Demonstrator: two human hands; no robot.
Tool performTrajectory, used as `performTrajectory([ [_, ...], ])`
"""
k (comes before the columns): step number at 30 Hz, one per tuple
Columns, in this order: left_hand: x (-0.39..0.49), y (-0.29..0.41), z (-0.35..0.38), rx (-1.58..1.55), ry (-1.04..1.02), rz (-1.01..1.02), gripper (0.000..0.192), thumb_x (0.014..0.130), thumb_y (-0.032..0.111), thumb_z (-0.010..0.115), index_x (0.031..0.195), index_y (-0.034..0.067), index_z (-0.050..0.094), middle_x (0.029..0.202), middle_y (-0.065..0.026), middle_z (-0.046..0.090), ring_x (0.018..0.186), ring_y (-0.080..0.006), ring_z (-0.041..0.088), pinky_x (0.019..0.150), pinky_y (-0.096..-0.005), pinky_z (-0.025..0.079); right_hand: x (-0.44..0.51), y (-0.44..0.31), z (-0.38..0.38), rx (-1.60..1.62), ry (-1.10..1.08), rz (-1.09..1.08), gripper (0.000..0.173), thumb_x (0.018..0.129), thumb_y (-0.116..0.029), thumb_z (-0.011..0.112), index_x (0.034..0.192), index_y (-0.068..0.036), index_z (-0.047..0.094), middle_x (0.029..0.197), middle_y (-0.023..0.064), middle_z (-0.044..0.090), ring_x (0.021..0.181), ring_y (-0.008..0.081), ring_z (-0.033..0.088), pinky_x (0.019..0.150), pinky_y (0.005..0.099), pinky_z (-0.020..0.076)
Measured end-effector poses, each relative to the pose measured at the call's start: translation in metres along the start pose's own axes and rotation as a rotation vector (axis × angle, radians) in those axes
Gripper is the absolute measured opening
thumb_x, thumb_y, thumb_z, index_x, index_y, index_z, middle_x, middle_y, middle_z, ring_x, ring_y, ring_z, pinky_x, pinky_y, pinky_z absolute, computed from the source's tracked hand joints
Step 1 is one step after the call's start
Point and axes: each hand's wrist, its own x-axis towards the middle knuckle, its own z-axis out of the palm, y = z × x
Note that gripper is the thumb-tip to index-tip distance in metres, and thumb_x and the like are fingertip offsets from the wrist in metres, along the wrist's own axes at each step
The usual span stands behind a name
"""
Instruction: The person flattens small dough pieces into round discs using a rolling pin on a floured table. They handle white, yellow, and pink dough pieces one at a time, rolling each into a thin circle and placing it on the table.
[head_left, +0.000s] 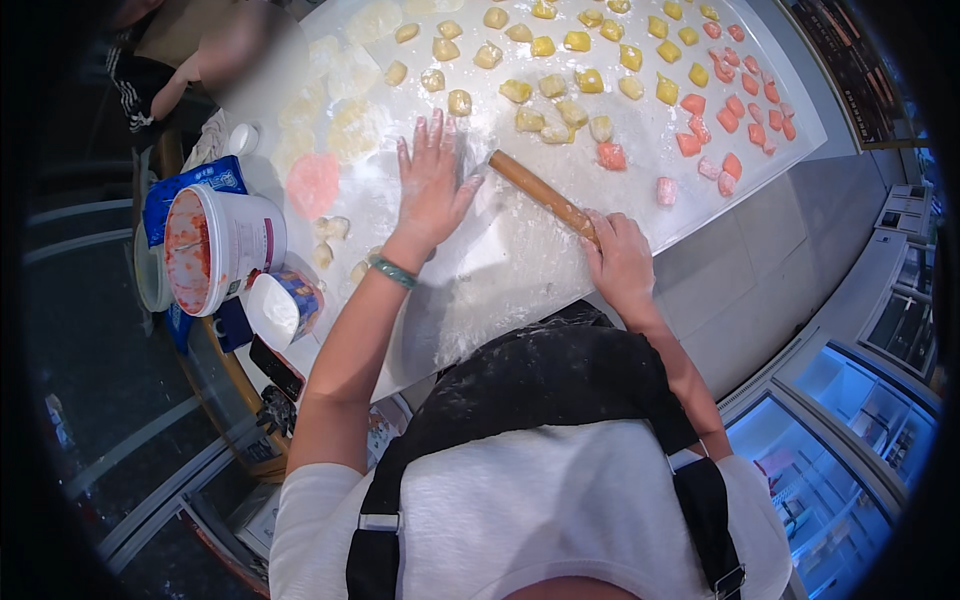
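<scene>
My left hand (431, 184), dusted with flour, lies palm down with fingers spread on the floured white tabletop (495, 277); nothing shows in it. My right hand (621, 259) grips the near end of a wooden rolling pin (541, 193), which slants away to the upper left, its far end close to my left thumb. Beyond the pin lie many yellow dough pieces (577, 40) and pink dough pieces (727, 120). A flattened pink dough round (313, 185) rests left of my left hand, near several pale flattened rounds (355, 131). Small pale dough lumps (332, 228) sit by my left forearm.
At the left edge stand a white plastic bucket (247, 232) smeared red inside, a tub of white powder (276, 311), a blue packet (191, 187) and a phone (276, 366). Another person's arm (176, 86) is at the upper left. Lit glass-topped cases (810, 465) stand at right.
</scene>
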Motion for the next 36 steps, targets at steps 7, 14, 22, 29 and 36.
performTrajectory([
  [7, -0.01, 0.006, 0.044, 0.089, -0.302, -0.118, 0.084, 0.096, 0.036, 0.054, 0.16, -0.003, 0.016, 0.168, -0.0234, 0.015, 0.156, -0.039, 0.011, 0.124, -0.0602, 0.006, 0.0, 0.002, 0.002, -0.048, -0.064, 0.03, 0.047, 0.088, -0.021, 0.07, 0.132, -0.008, 0.06, 0.104, 0.0104, 0.056, 0.097, 0.0314, 0.057, 0.084, 0.0458, 0.0477],
  [14, 0.014, -0.014, 0.048, -0.259, -0.069, -0.44, 0.067, 0.102, 0.03, 0.048, 0.157, -0.002, 0.026, 0.165, -0.0222, 0.023, 0.155, -0.0368, 0.016, 0.126, -0.0474, 0.011, -0.001, 0.006, 0.009, -0.021, -0.004, 0.025, 0.044, 0.089, -0.022, 0.069, 0.13, -0.008, 0.06, 0.106, 0.0101, 0.057, 0.098, 0.0313, 0.057, 0.085, 0.0461, 0.0479],
  [22, -0.003, -0.074, -0.008, -0.343, -0.413, 0.306, 0.045, 0.071, 0.019, 0.086, 0.11, 0.015, 0.064, 0.118, -0.0137, 0.057, 0.115, -0.0323, 0.053, 0.1, -0.0402, 0.045, 0.009, 0.022, -0.024, 0.16, -0.169, -0.098, 0.038, 0.088, -0.025, 0.07, 0.123, -0.01, 0.065, 0.105, 0.0101, 0.058, 0.101, 0.0323, 0.059, 0.089, 0.0454, 0.0475],
  [29, 0.011, -0.049, -0.009, -0.921, -0.521, -0.443, 0.023, 0.086, 0.015, 0.08, 0.101, 0.005, 0.067, 0.078, 0.0015, 0.058, 0.071, -0.0079, 0.05, 0.067, -0.0263, 0.045, 0.065, -0.011, -0.013, 0.109, -0.486, -0.578, 0.035, 0.086, -0.018, 0.072, 0.121, -0.015, 0.068, 0.109, 0.0061, 0.06, 0.109, 0.0291, 0.056, 0.095, 0.0434, 0.0445],
  [36, -0.043, 0.003, -0.001, -0.848, -0.666, -0.359, 0.022, 0.093, 0.017, 0.074, 0.104, -0.002, 0.074, 0.082, -0.0047, 0.07, 0.073, -0.0097, 0.059, 0.069, -0.0286, 0.05, 0.054, -0.033, 0.035, -0.007, -0.312, -0.403, 0.049, 0.094, -0.03, 0.061, 0.137, -0.008, 0.057, 0.149, 0.0169, 0.044, 0.141, 0.0382, 0.037, 0.118, 0.051, 0.0278],
])
